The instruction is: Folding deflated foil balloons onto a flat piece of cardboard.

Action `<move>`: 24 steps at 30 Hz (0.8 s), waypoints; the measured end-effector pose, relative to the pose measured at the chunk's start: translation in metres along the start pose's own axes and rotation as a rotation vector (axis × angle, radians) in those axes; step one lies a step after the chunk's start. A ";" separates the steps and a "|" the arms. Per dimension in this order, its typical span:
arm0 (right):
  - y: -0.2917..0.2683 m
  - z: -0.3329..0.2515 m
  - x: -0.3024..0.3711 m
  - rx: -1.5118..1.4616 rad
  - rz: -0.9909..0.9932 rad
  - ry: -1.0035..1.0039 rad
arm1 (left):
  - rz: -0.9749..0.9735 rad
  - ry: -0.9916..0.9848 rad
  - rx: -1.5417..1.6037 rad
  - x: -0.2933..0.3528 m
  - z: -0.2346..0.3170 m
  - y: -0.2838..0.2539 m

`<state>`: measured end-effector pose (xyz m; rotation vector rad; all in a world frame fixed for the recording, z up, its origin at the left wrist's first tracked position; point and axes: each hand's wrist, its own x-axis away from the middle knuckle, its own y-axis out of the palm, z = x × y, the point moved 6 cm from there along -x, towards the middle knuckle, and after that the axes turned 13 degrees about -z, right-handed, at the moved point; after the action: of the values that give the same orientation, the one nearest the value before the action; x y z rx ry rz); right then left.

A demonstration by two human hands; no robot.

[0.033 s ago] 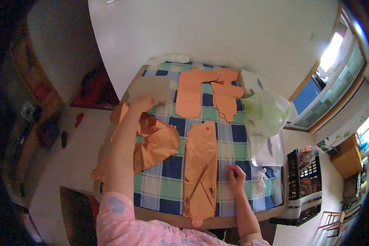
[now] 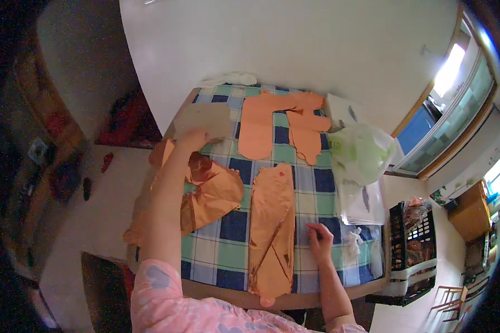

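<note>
My left hand (image 2: 193,140) reaches across to the near edge of a flat beige sheet (image 2: 204,117), its fingers curled in; whatever sits between them is hidden. Under that forearm spreads a crumpled, shiny copper-coloured foil piece (image 2: 219,194), like a flat foil balloon. A long foil piece (image 2: 272,222) with a folded lower part and a small round tab lies in front of me. To its right my right hand (image 2: 320,238) rests over the checked cloth, fingers loosely bent and apart, holding nothing visible. Farther back lies a flat, matte-orange angular piece (image 2: 258,127), bent over on itself.
A blue, green and white checked cloth (image 2: 222,244) covers the table. On its right are a pale green plastic bag (image 2: 364,152), white sheets (image 2: 361,202) and a crumpled white scrap (image 2: 354,237). A black crate (image 2: 397,238) with wrapped items stands beyond the right edge. A white wall (image 2: 294,44) rises behind.
</note>
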<state>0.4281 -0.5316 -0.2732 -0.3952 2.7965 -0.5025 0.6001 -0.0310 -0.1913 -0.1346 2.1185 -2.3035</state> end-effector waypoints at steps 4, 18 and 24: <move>-0.005 0.002 0.000 0.029 0.034 0.048 | 0.056 0.045 0.029 -0.002 0.015 0.000; -0.007 -0.011 0.011 -0.060 0.019 0.082 | 0.413 0.015 0.290 0.080 0.071 -0.065; 0.010 -0.047 -0.021 -0.765 -0.012 0.305 | 0.585 0.518 -0.113 0.238 0.195 -0.036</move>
<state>0.4309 -0.5024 -0.2298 -0.5114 3.1875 0.5896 0.3782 -0.2369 -0.1259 1.0360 2.0763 -1.9944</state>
